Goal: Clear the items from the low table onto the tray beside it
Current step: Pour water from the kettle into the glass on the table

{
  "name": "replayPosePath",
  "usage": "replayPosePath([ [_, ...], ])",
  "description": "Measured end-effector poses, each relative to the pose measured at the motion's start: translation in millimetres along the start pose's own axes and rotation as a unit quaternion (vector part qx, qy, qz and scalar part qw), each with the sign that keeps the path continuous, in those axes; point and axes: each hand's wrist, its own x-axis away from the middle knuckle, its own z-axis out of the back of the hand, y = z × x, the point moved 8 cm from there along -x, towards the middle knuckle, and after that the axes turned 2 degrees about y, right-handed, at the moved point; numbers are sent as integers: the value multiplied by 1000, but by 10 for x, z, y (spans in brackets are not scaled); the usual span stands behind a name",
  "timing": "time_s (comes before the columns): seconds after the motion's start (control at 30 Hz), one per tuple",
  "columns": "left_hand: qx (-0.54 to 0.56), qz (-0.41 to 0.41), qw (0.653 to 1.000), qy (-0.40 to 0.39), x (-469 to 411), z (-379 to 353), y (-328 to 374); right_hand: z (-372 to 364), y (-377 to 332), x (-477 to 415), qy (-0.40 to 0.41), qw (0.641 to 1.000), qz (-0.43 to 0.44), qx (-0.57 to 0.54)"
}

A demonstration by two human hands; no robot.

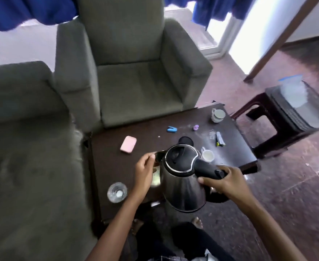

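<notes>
Lower centre of frame, the steel kettle [181,185] hangs over the near edge of the table [117,166], right grip [224,183] wrapped round its handle [205,168], left grip [145,172] pinching its spout [159,155]. Likely heavy and slick-walled; the handle is the safest hold.

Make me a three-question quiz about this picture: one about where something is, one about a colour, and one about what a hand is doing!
1. Where is the glass?
A) on the armchair
B) on the low table, at its near-left corner
C) on the floor

2. What colour is the flat block left of the kettle?
A) pink
B) green
C) yellow

3. What is the right hand doing?
A) lying flat on the table
B) holding a cup
C) gripping the kettle's handle

Answers:
1 B, the glass stands on the dark tabletop by its near-left edge.
2 A, the block is plainly pink.
3 C, the fingers wrap round the black handle.
</notes>
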Motion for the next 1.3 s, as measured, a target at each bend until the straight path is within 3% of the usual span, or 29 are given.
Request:
replayPosePath([
  [0.27,-118,-77,984,-110,250,-1567,399,1384,558,162,85,993,-17,-75],
  [0.73,-152,-104,938,-294,1121,-4614,768,3887,1793,369,244,956,-59,-154],
  [1.07,-173,-128,903,-373,972,-6274,867,5108,2347,-233,281,943,-70,-163],
  [1.3,-167,-95,917,-351,398,-7331,919,5872,2567,-1139,254,950,-95,-155],
])
